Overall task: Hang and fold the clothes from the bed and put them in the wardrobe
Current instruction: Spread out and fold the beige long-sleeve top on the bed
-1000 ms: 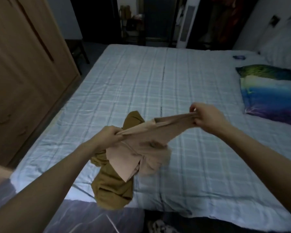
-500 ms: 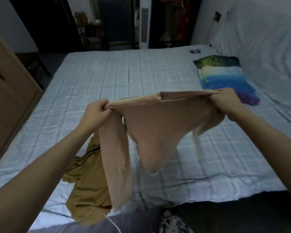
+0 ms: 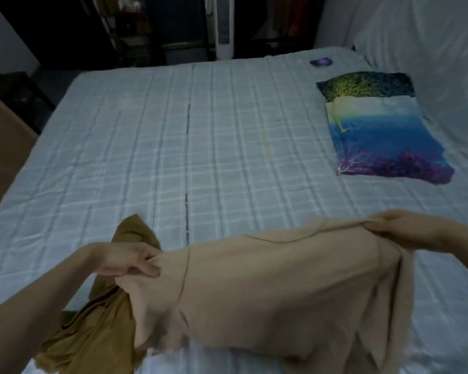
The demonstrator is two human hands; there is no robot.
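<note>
A person stands at the near edge of a wide bed covered in a pale blue checked quilt (image 3: 200, 147) and holds a thin beige fabric garment (image 3: 268, 292) stretched out between both hands, low over the near part of the bed. The left hand (image 3: 125, 261) grips the garment's left corner, with the fingers curled and the thumb pinching a bunch of the cloth. The right hand (image 3: 405, 230) grips the opposite corner at the right, its fingers closed around gathered fabric. Between the hands the top edge runs almost taut, rising slightly toward the right, and the rest of the cloth hangs down in loose folds; its lower edge is blurred.

Under the left hand, and partly covered by the beige garment, a crumpled mustard-brown cloth garment (image 3: 92, 338) lies on the near left part of the quilt.

On the far right side of the bed lies a rectangular pillow printed in green, blue and purple (image 3: 384, 136). Just beyond it sits a small dark purple object (image 3: 320, 62), too small to identify. Past the far edge of the bed stands a white tower fan (image 3: 223, 28) against a dark background. A brown wooden panel (image 3: 3, 141) shows at the left edge.
</note>
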